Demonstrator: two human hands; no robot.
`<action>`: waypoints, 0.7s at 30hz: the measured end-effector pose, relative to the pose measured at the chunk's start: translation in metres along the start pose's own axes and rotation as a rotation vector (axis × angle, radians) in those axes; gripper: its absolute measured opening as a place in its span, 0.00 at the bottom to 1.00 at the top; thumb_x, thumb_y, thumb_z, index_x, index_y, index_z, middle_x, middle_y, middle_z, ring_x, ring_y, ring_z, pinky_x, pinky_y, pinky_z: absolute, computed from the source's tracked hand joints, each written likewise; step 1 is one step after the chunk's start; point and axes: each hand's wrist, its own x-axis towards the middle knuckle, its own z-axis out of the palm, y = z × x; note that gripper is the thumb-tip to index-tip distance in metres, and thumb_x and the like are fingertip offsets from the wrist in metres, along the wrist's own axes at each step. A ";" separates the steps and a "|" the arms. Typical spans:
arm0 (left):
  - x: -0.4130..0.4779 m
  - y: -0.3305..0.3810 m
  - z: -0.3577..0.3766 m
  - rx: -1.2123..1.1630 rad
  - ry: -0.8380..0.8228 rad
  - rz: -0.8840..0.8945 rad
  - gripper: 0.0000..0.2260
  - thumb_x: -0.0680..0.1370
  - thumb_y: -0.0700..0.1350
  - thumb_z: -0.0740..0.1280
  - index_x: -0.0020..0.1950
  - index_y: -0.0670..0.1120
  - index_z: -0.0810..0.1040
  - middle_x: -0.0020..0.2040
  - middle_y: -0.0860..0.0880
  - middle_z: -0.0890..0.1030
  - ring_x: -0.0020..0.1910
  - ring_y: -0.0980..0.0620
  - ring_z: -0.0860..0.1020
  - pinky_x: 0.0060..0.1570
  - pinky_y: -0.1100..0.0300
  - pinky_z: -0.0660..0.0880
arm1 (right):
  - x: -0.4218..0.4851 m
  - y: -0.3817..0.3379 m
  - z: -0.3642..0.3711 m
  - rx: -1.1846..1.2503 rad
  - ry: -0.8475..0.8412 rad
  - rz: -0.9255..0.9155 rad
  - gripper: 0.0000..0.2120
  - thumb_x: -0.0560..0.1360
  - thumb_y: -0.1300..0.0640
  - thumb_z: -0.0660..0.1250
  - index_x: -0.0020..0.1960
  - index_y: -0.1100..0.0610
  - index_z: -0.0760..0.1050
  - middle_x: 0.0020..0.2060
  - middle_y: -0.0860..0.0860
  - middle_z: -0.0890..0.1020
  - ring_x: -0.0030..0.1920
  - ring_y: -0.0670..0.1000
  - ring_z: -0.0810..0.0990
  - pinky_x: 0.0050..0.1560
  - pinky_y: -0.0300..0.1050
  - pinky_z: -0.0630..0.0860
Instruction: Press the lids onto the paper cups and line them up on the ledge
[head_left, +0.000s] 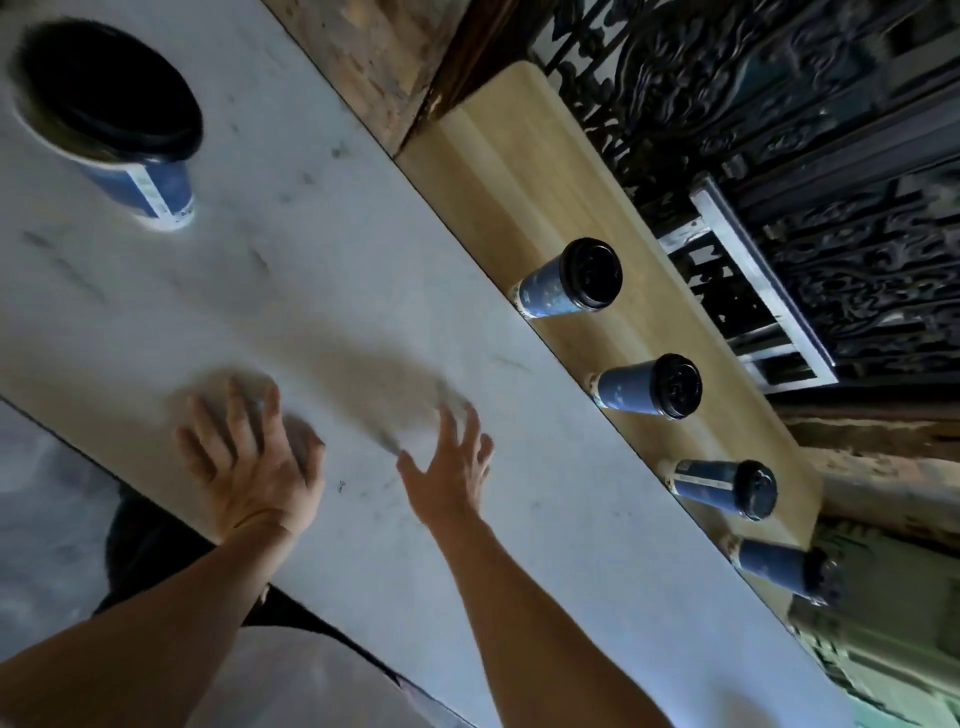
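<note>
Cups number five here, and four dark-blue paper cups with black plastic lids stand in a row on the pale wooden ledge (493, 156), which runs from twelve o'clock toward four o'clock in the view: the first cup (569, 278), the second cup (649, 387), the third cup (724, 488) and the fourth cup (789, 571). The fifth blue paper cup (150, 189) stands apart on the white marble counter (322, 234) at ten o'clock. It wears a black lid, though blur hides whether the lid is seated all round.

The left hand (249, 462) and the right hand (449, 462) hover low over the counter near six o'clock, fingers spread and holding nothing.

The step in hand looks like fetching that last cup. From the left hand it lies toward eleven o'clock, well apart, so the reach is long. Next comes a firm press around the rim if needed, then a carry to the ledge's free end near one o'clock, in line with the row.
</note>
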 end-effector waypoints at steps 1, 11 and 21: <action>-0.001 0.001 -0.003 -0.029 -0.033 0.012 0.34 0.76 0.60 0.54 0.81 0.48 0.57 0.82 0.40 0.53 0.81 0.34 0.44 0.77 0.42 0.34 | -0.012 -0.008 0.009 -0.015 -0.024 -0.011 0.41 0.74 0.42 0.69 0.80 0.46 0.53 0.80 0.50 0.47 0.74 0.58 0.54 0.69 0.59 0.66; 0.117 -0.123 -0.099 0.241 -0.182 1.215 0.29 0.77 0.57 0.66 0.75 0.46 0.73 0.76 0.40 0.70 0.74 0.36 0.70 0.72 0.41 0.65 | -0.016 -0.130 0.015 0.113 -0.145 0.351 0.42 0.75 0.48 0.69 0.80 0.56 0.50 0.78 0.57 0.49 0.73 0.63 0.57 0.65 0.58 0.73; 0.219 -0.156 -0.200 0.151 -0.269 1.276 0.11 0.62 0.37 0.78 0.44 0.45 0.88 0.51 0.45 0.87 0.52 0.48 0.85 0.41 0.58 0.83 | -0.004 -0.269 0.025 0.100 -0.248 -0.035 0.30 0.75 0.50 0.65 0.76 0.48 0.63 0.78 0.55 0.50 0.72 0.62 0.57 0.65 0.56 0.74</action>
